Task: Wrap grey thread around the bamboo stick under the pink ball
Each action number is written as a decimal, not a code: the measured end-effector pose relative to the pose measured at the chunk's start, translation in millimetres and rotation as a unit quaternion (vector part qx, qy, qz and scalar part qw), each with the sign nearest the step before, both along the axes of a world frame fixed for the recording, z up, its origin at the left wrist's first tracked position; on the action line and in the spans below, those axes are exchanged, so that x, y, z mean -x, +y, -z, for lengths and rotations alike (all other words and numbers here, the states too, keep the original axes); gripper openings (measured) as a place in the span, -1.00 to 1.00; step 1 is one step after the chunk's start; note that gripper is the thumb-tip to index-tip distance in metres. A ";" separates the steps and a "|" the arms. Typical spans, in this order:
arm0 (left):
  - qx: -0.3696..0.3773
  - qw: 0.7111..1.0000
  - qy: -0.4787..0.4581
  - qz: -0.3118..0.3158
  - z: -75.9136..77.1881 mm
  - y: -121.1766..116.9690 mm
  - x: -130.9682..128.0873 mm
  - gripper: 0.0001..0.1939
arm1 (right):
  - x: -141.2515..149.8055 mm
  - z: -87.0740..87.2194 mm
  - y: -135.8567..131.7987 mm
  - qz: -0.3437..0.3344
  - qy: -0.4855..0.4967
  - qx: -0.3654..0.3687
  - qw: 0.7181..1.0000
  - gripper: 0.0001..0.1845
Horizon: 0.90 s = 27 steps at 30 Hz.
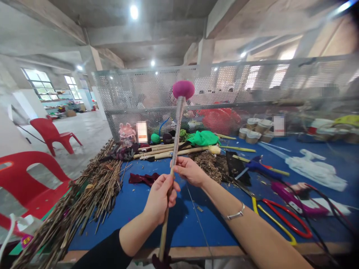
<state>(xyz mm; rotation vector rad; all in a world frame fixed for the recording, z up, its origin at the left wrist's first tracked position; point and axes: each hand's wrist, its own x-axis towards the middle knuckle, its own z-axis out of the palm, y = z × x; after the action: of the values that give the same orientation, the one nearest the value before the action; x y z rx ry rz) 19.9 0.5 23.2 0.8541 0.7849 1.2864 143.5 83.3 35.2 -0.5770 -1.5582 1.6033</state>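
A long wooden stick stands almost upright before me, topped by a rounded magenta head. Pale grey wrapping covers its upper shaft. My left hand is closed round the middle of the stick. Just above it, my right hand pinches the shaft near the lower end of the wrapping, thumb and fingers together. A thin line, thread or wire, runs from below my right hand to the table's front edge. Dark red cloth is at the stick's lower end. Another dark red cloth piece lies left of my hands.
The blue table carries bundled dry twigs, pale sticks, green cloth, and brown crumbly material. At right are red-and-yellow-handled cutters, a blue-handled tool, a magenta device and paper cups. Perforated metal panels stand behind.
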 end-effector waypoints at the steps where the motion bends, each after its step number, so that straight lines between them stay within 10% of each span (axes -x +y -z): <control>1: -0.006 1.000 0.003 -0.006 -3.3 2.4 -1.7 -0.63 | 1.7 -5.2 -0.3 0.007 0.002 -0.006 1.000 -0.58; 12: -0.068 0.978 0.181 -0.082 -9.8 50.6 1.6 -0.59 | 0.1 -4.0 19.1 0.128 -0.065 -0.084 0.986 -0.66; 22: -0.045 0.995 0.087 0.017 6.0 36.6 5.1 -0.55 | -2.0 4.1 9.0 0.024 -0.024 0.005 0.999 -0.58; 27: -0.100 0.976 0.177 -0.071 14.9 37.8 15.9 -0.64 | 4.2 8.2 7.7 0.078 -0.065 -0.030 0.994 -0.55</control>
<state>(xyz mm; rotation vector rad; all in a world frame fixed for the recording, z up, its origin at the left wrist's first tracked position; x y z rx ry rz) 4.0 38.2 8.3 1.2306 1.0230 1.3742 139.3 91.0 27.0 -0.7646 -1.6087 1.4203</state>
